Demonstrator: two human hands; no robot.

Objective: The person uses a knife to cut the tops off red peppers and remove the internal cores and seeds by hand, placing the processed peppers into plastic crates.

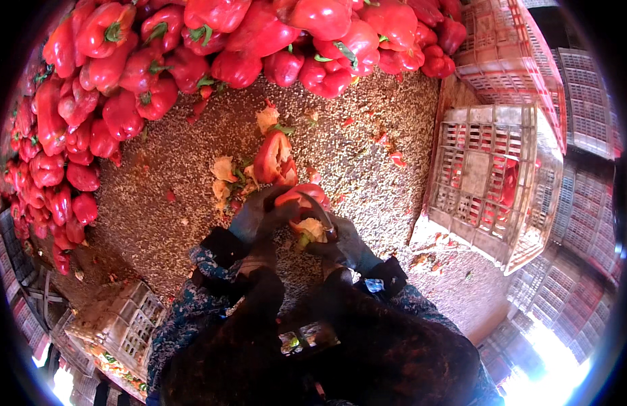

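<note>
My left hand (254, 215), in a dark glove, is closed round a red bell pepper (301, 194) that has been cut open. In my gloved right hand (346, 245) is a knife with a short, curved blade (319, 208), held against the pepper. A pale, seedy pepper core (313, 230) with a green stem hangs at the cut, close to my right fingers. Just beyond my hands lies another opened bell pepper (267, 161), its hollow inside showing. Several cut-out cores (223, 177) lie beside it on the seed-strewn surface.
Whole red bell peppers (239, 40) are heaped along the far and left sides. A pale plastic crate (476, 159) stands on its side at right, with stacked crates (584, 203) behind. Another crate (127, 314) sits at lower left. Loose seeds cover the work surface (374, 155).
</note>
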